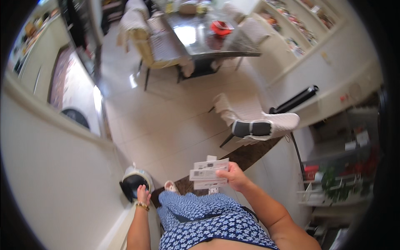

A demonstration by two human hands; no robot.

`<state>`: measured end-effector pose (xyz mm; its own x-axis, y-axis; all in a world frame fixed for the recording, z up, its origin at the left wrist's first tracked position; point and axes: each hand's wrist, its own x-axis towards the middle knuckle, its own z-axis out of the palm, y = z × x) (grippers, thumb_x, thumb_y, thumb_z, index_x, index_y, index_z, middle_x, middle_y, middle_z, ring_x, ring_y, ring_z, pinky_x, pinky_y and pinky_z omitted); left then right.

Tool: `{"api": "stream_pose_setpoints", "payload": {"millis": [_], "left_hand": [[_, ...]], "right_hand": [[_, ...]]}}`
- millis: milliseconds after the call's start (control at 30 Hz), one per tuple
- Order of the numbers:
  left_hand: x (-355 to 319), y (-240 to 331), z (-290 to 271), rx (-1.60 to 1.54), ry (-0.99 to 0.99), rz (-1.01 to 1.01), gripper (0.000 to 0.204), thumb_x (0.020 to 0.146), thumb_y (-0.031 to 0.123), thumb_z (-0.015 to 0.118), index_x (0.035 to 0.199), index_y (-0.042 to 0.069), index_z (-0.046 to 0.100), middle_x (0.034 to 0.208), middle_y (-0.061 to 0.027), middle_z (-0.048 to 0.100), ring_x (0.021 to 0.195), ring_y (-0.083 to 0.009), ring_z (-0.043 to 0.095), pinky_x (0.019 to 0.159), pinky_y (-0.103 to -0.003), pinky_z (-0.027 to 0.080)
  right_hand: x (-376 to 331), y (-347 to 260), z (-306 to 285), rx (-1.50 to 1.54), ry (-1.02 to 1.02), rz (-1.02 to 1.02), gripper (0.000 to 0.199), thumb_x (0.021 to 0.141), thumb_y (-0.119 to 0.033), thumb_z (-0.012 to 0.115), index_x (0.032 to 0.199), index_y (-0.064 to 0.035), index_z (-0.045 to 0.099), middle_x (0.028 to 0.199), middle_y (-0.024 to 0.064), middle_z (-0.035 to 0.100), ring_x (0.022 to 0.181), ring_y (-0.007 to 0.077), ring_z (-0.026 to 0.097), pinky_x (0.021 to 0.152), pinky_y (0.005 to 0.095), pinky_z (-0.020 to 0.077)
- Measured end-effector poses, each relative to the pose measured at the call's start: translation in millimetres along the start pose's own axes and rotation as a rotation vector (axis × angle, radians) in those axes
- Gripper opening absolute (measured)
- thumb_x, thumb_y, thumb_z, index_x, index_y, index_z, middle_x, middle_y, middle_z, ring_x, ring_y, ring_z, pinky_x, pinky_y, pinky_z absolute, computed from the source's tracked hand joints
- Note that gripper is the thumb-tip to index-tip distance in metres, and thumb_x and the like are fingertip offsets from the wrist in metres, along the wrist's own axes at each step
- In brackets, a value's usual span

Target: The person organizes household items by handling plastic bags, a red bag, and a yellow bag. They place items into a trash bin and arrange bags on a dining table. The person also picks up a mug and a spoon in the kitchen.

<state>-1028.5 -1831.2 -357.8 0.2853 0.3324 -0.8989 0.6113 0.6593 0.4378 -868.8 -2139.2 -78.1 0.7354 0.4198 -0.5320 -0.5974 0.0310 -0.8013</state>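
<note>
Right hand (236, 177) grips paper slips (208, 174) (fanned leftward).

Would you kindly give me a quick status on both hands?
Right hand gripping paper slips. Left hand on the small bin, lid up. Nothing between them.

Glass dining table (233, 49), padded chairs (158, 46), wall shelves (291, 29), tiled floor (166, 125)
</note>
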Motion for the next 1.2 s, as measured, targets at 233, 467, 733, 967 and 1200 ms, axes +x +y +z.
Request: {"api": "stream_pose_setpoints", "payload": {"millis": [233,467,733,967,1200], "left_hand": [[-204.0,70.6,179.8,-0.004,-1.006,0.015,0.037,0.086,0.019,0.052,0.117,0.001,0.045,0.11,-0.0105,0.054,0.098,-0.0211,0.055,0.079,-0.032,0.045],[-297.4,-4.4,322.8,0.649,-1.258,0.167,0.031,0.085,0.012,0.052,0.114,0.0,0.048,0.103,-0.0068,0.058,0.086,-0.0147,0.057,0.073,-0.026,0.046],[-398.7,-119.5,517.7,0.904,-1.345,0.292,0.031,0.081,0.014,0.058,0.108,0.0,0.052,0.088,-0.0072,0.062,0.077,-0.0164,0.06,0.064,-0.025,0.048],[-492.4,-217.4,644.7,0.913,-1.513,0.227,0.031,0.088,0.013,0.049,0.115,0.0,0.047,0.098,-0.0123,0.06,0.083,-0.0179,0.061,0.071,-0.032,0.052],[-526.0,-307.6,732.1,1.725,-1.686,0.138,0.03,0.087,0.021,0.052,0.107,-0.001,0.052,0.086,-0.0043,0.06,0.074,-0.0061,0.054,0.062,-0.022,0.045]], "right_hand": [[-31.3,34.9,-74.2,-0.058,0.129,-0.105,0.033,0.078,-0.014,0.061,0.108,-0.0004,0.053,0.096,0.0036,0.058,0.084,0.0101,0.052,0.075,0.0268,0.0447],[-96.7,68.0,-193.2,0.004,0.208,-0.264,0.027,0.082,-0.011,0.056,0.106,0.0004,0.054,0.097,0.0024,0.058,0.086,0.0088,0.052,0.078,0.0261,0.0428],[-268.5,41.6,-381.9,0.377,0.522,-0.547,0.019,0.081,-0.007,0.057,0.099,-0.0014,0.057,0.093,0.0037,0.061,0.081,0.0101,0.057,0.074,0.0274,0.0462],[-388.4,28.3,-471.2,0.706,0.849,-0.771,0.027,0.076,-0.006,0.058,0.101,0.0,0.05,0.091,0.009,0.059,0.086,0.0134,0.056,0.074,0.0271,0.047],[-424.1,26.6,-560.3,-0.034,0.887,-0.482,0.027,0.077,-0.006,0.053,0.1,0.0021,0.043,0.092,0.0101,0.055,0.083,0.013,0.05,0.074,0.0287,0.0435]]}}
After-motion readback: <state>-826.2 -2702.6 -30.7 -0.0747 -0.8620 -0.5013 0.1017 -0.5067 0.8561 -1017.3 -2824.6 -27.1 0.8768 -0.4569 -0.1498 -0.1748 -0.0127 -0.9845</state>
